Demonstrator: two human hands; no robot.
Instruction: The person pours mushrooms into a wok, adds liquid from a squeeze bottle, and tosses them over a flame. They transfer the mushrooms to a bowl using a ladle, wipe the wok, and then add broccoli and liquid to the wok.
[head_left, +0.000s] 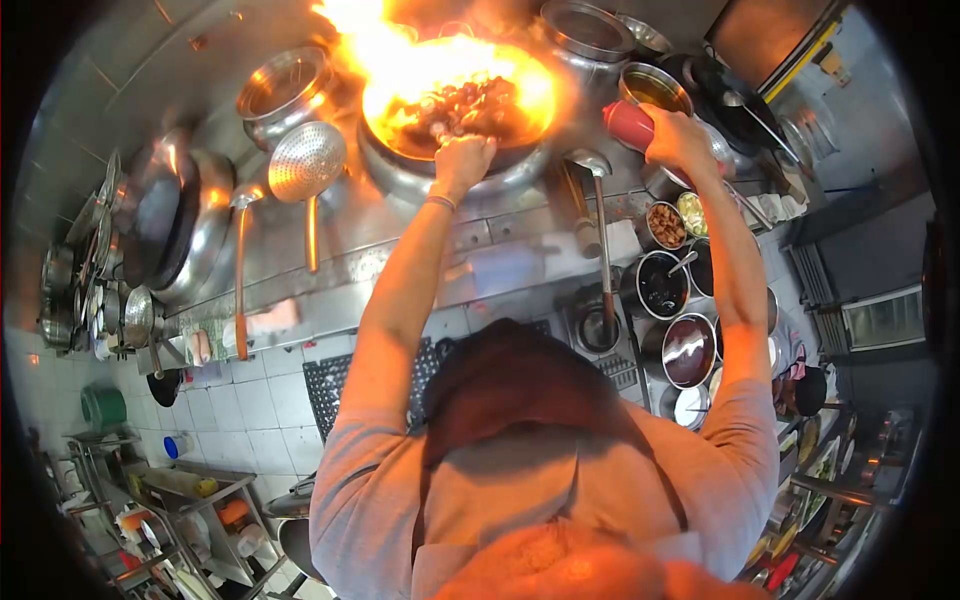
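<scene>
Large flames rise from the wok (510, 155) at the top centre, over dark chunks of food (465, 108) inside it. My left hand (465, 163) is closed at the wok's near rim, gripping its edge or handle. My right hand (682, 143) wraps around a red squeeze bottle (630, 124), tilted toward the wok and to the right of it. A ladle (602, 230) lies on the steel counter between my arms. To the wok's left rests a perforated skimmer (308, 165).
Metal pots (285, 92) stand left of the wok, with an oil pot (655, 88) on the right. Sauce containers (690, 350) and small ingredient tins (666, 225) line my right side. Another ladle (241, 270) and a large wok (165, 215) sit at left. Shelving (200, 510) stands behind, lower left.
</scene>
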